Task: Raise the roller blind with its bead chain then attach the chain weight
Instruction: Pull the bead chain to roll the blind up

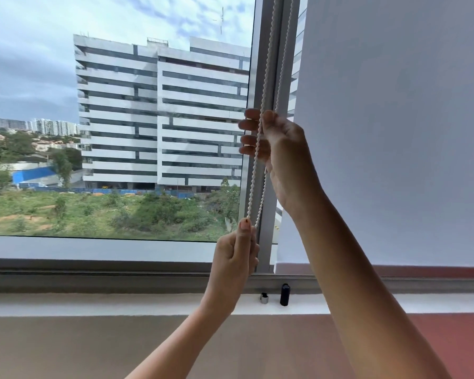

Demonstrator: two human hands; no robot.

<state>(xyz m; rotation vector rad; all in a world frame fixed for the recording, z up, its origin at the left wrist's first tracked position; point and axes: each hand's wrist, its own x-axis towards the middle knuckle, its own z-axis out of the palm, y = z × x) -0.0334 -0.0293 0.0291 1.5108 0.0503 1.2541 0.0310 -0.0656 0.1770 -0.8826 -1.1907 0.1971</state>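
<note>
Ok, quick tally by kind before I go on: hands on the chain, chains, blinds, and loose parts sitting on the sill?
Hands gripping the chain: 2, left hand low, right hand higher
Bead chain: 1 loop, two strands
Roller blind: 1
Loose parts on the sill: 2, black cylinder and small metal clip
Total: 6

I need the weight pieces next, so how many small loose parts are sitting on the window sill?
2. A small silver piece and, just right of it, an upright black cylinder, both below the hands. More may hide behind the forearms.
</note>
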